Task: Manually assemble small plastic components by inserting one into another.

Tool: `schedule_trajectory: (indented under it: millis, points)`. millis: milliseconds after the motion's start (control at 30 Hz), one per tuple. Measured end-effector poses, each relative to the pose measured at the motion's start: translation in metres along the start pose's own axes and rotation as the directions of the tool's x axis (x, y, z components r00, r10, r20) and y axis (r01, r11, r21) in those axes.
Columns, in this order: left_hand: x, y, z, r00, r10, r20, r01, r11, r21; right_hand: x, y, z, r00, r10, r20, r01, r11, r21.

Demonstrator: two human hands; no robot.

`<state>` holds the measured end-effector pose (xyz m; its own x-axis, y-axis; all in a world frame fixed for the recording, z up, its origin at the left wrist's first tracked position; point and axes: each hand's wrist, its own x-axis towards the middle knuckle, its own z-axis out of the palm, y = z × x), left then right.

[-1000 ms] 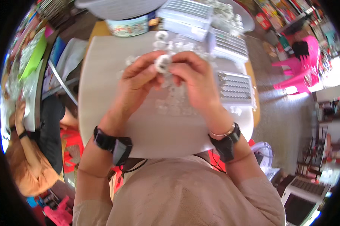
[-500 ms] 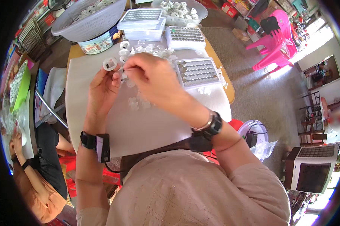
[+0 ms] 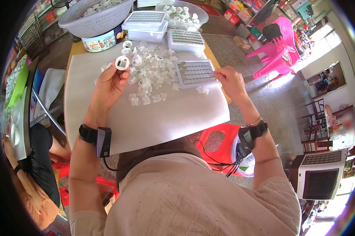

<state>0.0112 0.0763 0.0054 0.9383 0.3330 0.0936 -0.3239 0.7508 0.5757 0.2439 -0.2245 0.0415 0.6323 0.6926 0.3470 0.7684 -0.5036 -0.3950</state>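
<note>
My left hand (image 3: 111, 84) is raised over the left part of the table. Its fingers pinch a round white plastic part (image 3: 122, 68), which has an opening with a small dark piece inside. My right hand (image 3: 232, 84) is at the right edge of a shallow tray (image 3: 197, 83) holding rows of small silvery discs. Its thumb and fingers are pressed together there, and what they hold, if anything, is too small to make out. Between the hands lies a loose heap of small translucent plastic pieces (image 3: 156, 65), with several strays nearer to me.
Behind the heap stand stacked clear boxes (image 3: 145, 34), another stacked tray (image 3: 185, 46), a grey basket (image 3: 97, 29) on a round tub (image 3: 101, 43), and a bowl (image 3: 203, 19) of white parts. A red stool (image 3: 224, 133) is at my right. Another person's arm (image 3: 26, 183) is at left.
My right hand has moved from beside the white part across to the tray's right edge, uncovering the heap. My left hand keeps the round part, now turned more toward me.
</note>
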Motion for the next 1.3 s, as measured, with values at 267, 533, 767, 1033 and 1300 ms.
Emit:
schedule_trajectory:
  millis: [267, 533, 767, 1033, 1300]
  points:
    - [-0.007, -0.001, -0.008, 0.997, 0.068, -0.041, -0.063, 0.991, 0.116, -0.002, -0.005, 0.014, 0.999, -0.019, -0.029, 0.018, 0.999, -0.028]
    - [-0.003, -0.006, 0.001, 0.999, 0.002, -0.049, 0.006, 0.986, 0.166, 0.013, -0.125, 0.031, 0.989, -0.100, -0.106, 0.141, 0.850, 0.508]
    - [-0.003, -0.006, 0.009, 0.997, -0.056, -0.056, 0.065, 0.984, 0.168, 0.043, -0.180, 0.068, 0.936, -0.305, -0.174, 0.352, 0.811, 0.468]
    - [-0.003, -0.005, 0.009, 0.989, -0.109, -0.099, 0.130, 0.965, 0.229, 0.052, -0.173, 0.073, 0.961, -0.256, 0.104, 0.144, 0.786, 0.602]
    - [-0.003, -0.003, 0.017, 0.984, -0.156, -0.081, 0.174, 0.936, 0.306, 0.061, -0.160, 0.078, 0.931, -0.148, 0.333, -0.182, 0.602, 0.777]
